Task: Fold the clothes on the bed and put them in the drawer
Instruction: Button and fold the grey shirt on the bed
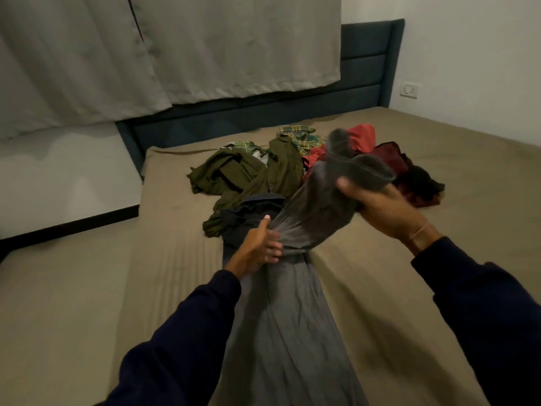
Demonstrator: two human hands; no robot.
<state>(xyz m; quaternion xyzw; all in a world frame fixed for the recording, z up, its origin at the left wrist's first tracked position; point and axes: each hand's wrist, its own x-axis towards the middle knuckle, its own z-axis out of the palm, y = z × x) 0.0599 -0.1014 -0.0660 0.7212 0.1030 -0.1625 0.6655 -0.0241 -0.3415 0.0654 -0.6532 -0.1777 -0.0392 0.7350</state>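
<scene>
The room is dim and warm-toned, lit softly from above — no glare anywhere. A soft shadow lies on the bed (380,288) beneath the right hand (377,206). The raised end of the grey garment (339,148) is motion-blurred. Wide-angle distortion bends the curtain (205,48) and the wall lines toward the frame's edges.

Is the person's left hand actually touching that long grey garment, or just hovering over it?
Touching. The head view shows the left hand gripping a bunched part of the grey garment, fabric gathered under its fingers.
</scene>
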